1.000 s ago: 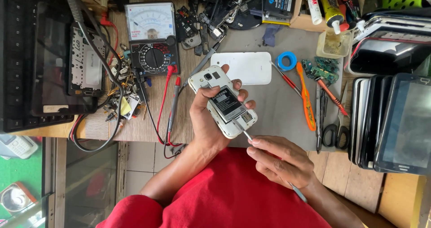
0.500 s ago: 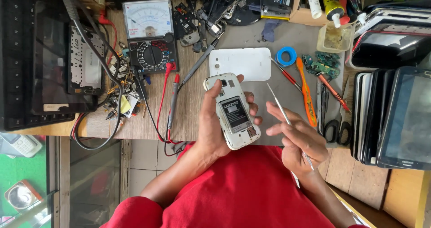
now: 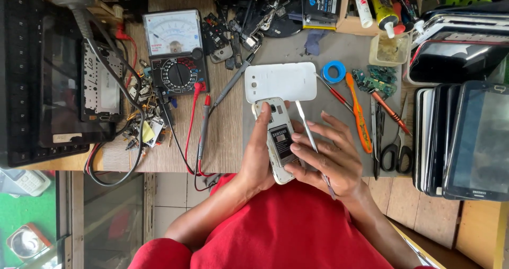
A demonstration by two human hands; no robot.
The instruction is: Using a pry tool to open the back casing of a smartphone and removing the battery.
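The fingers [image 3: 265, 121] of the left hand [image 3: 258, 157] are wrapped around an opened white phone [image 3: 279, 142], thumb along its left edge, holding it back-side up with the dark battery [image 3: 282, 141] exposed, just below centre of the frame. The fingers of the right hand [image 3: 331, 160] grip a thin metal prying tool [image 3: 306, 126], its tip pointing up toward the white back cover [image 3: 280, 82], which lies flat on the grey mat [image 3: 344, 51] just above the phone. Two of these fingertips rest on the phone's right edge. An analog multimeter [image 3: 176, 50] sits on the wooden surface [image 3: 222, 136] at upper left, an orange-handled screwdriver [image 3: 358, 114] and black scissors [image 3: 396, 144] lie right of the hands, and tablets [image 3: 466, 136] stand stacked at the right edge.
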